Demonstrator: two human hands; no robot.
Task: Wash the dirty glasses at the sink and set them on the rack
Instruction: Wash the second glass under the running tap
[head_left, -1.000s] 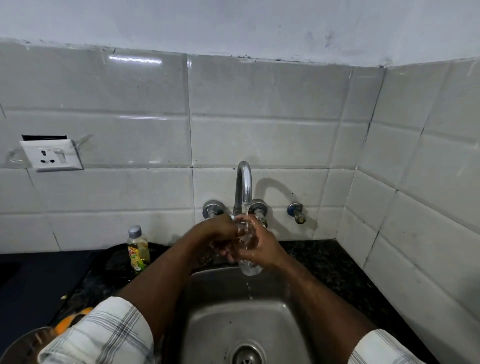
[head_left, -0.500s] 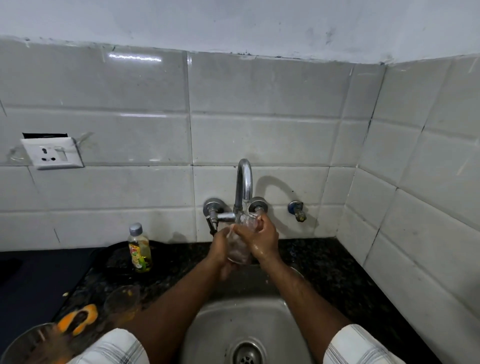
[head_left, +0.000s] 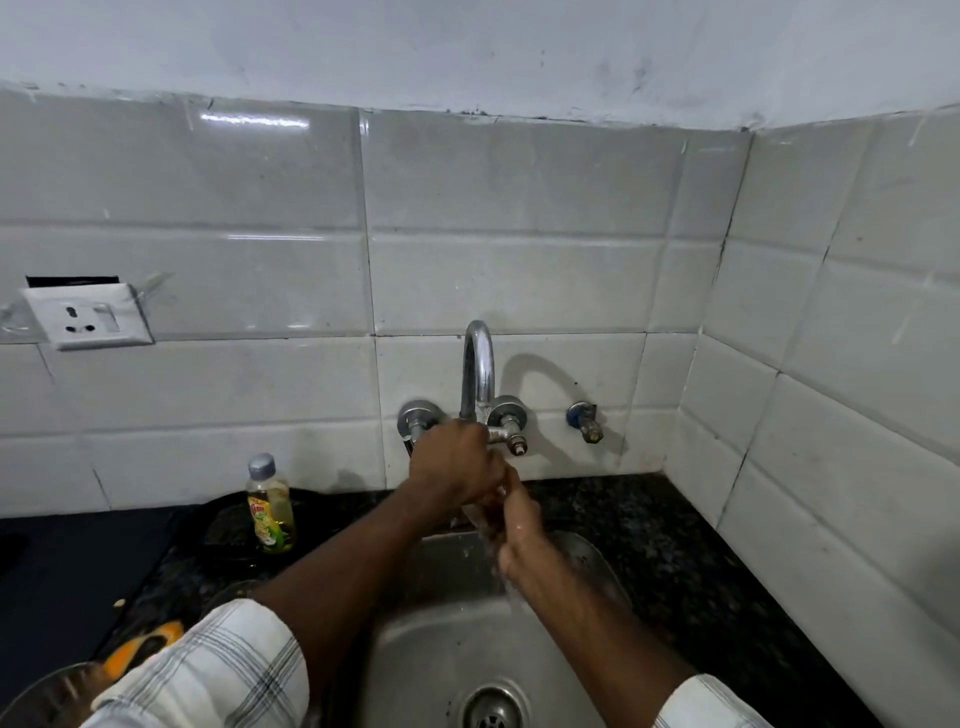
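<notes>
Your left hand (head_left: 457, 467) up at tap (head_left: 479, 364), fingers curled over its body; what they clasp hidden, can't tell. Your right hand (head_left: 519, 525) just below, touching left one, fingers wrapped round glass (head_left: 479, 517). Glass blurred, mostly hidden between hands, above back edge of sink (head_left: 426, 649), water running on it. Soap bottle (head_left: 270, 512) upright on counter (head_left: 675, 545), left of sink.

A dish-soap bottle (head_left: 270, 506) stands on the dark counter (head_left: 675, 545) against the tiled wall (head_left: 260, 389); 1 white socket (head_left: 85, 316) sits higher up, left.
</notes>
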